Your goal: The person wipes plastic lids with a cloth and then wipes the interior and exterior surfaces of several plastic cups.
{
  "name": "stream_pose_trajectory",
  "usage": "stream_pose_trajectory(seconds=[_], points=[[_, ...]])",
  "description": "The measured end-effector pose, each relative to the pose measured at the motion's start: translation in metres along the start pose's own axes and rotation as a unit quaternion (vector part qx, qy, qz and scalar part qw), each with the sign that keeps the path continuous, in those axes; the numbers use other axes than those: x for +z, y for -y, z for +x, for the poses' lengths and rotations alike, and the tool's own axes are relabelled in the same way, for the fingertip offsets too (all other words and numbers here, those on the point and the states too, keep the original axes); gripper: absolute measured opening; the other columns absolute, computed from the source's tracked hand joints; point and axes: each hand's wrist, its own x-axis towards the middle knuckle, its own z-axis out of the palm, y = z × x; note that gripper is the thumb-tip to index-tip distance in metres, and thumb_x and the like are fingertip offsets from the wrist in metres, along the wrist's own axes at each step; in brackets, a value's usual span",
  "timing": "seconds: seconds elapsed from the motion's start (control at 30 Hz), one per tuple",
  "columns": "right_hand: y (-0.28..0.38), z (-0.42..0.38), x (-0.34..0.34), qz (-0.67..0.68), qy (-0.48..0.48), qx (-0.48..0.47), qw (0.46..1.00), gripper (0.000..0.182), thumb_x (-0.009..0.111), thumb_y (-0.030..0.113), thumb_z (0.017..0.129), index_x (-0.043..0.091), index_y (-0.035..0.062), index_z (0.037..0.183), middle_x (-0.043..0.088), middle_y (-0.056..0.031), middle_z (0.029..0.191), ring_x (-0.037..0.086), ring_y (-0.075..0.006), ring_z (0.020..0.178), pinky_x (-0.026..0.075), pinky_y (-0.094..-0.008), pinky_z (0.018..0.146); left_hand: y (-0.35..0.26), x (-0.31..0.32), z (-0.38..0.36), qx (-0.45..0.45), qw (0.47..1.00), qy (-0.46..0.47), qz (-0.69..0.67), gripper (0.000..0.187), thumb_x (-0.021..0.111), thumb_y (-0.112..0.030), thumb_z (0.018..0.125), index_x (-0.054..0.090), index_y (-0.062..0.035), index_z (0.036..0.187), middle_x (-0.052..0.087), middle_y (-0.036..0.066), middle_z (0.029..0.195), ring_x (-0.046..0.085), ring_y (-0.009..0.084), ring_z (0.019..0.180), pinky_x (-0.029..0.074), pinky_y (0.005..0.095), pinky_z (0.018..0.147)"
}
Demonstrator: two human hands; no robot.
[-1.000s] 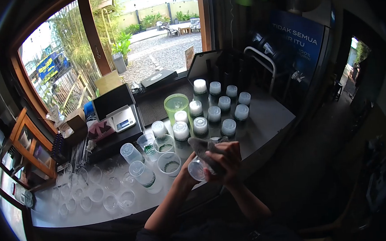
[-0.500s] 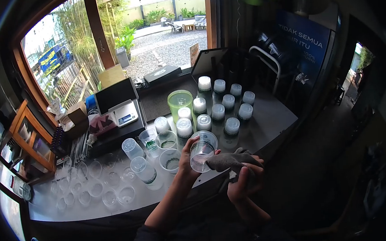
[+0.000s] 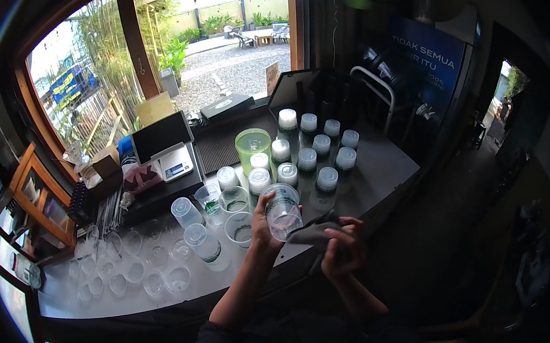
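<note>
My left hand (image 3: 265, 226) is wrapped round a clear plastic cup (image 3: 282, 206) with a dark green print, held tilted above the counter. In my right hand (image 3: 344, 249) is a grey cloth (image 3: 312, 231), pinched between the fingers. The cloth's near end lies against the lower end of the cup. Just left of the held cup stand an open cup (image 3: 238, 228) and an upside-down stack of cups (image 3: 205, 245). Behind it, several capped-looking stacks of cups (image 3: 288, 174) stand in rows, beside a green translucent container (image 3: 252, 142).
Loose clear cups (image 3: 134, 270) cover the counter's left part. A white scale (image 3: 175, 162) and a dark tablet-like screen (image 3: 161, 136) stand behind, near a ribbed black mat (image 3: 222, 143). The counter (image 3: 384, 180) ends at an edge on the right.
The cup in my left hand has turned somewhat more upright. My right hand and the cloth have shifted slightly left and the cloth now hangs flatter. The whole view has moved slightly.
</note>
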Motion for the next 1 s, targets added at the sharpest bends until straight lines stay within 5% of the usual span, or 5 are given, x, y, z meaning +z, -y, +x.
stream_pose_trajectory(seconds=[0.1, 0.43, 0.63, 0.83, 1.0], points=[[0.012, 0.015, 0.021, 0.022, -0.122, 0.005, 0.992, 0.022, 0.059, 0.012, 0.083, 0.065, 0.0005, 0.1, 0.064, -0.0189, 0.099, 0.059, -0.0334, 0.107, 0.04, -0.0511, 0.097, 0.002, 0.004, -0.005, 0.058, 0.997, -0.017, 0.044, 0.044, 0.064, -0.031, 0.081, 0.05, -0.0008, 0.11, 0.06, 0.014, 0.092, 0.063, 0.0274, 0.081, 0.055, 0.0395, 0.073], [0.013, -0.016, 0.025, -0.077, 0.162, -0.099, 0.979, 0.025, 0.065, 0.012, 0.078, 0.067, 0.0065, 0.102, 0.068, -0.0108, 0.105, 0.063, -0.0251, 0.103, 0.034, -0.0506, 0.098, -0.004, -0.021, 0.011, -0.027, 0.999, 0.03, -0.008, 0.051, 0.058, -0.041, 0.082, 0.05, 0.001, 0.11, 0.065, 0.019, 0.087, 0.066, 0.0302, 0.074, 0.056, 0.0396, 0.073], [0.005, 0.008, 0.008, 0.058, 0.013, 0.173, 0.983, 0.024, 0.051, 0.026, 0.089, 0.064, 0.0055, 0.09, 0.067, -0.0118, 0.092, 0.064, -0.0214, 0.091, 0.042, -0.0388, 0.089, 0.009, 0.005, -0.005, 0.206, 0.974, -0.046, 0.078, 0.061, 0.065, -0.036, 0.079, 0.042, -0.0009, 0.123, 0.057, 0.019, 0.11, 0.064, 0.0315, 0.087, 0.054, 0.0414, 0.077], [-0.012, 0.036, 0.007, 0.375, -0.024, 0.491, 0.786, 0.042, 0.044, 0.038, 0.094, 0.05, 0.0068, 0.121, 0.056, -0.0094, 0.116, 0.057, -0.021, 0.105, 0.043, -0.0327, 0.092, 0.001, 0.02, -0.034, 0.335, 0.915, 0.09, 0.205, 0.063, 0.071, -0.019, 0.079, 0.029, -0.0106, 0.125, 0.037, 0.019, 0.134, 0.041, 0.0304, 0.127, 0.037, 0.0437, 0.103], [0.003, 0.011, 0.017, 0.308, 0.231, 0.409, 0.827, 0.081, 0.083, 0.033, 0.066, 0.044, 0.006, 0.131, 0.053, -0.0112, 0.12, 0.049, -0.0212, 0.118, 0.033, -0.0338, 0.103, 0.01, 0.008, -0.02, 0.454, 0.786, 0.241, 0.344, 0.057, 0.075, -0.018, 0.077, 0.033, -0.0089, 0.114, 0.033, 0.02, 0.138, 0.03, 0.0347, 0.135, 0.033, 0.0475, 0.107]])
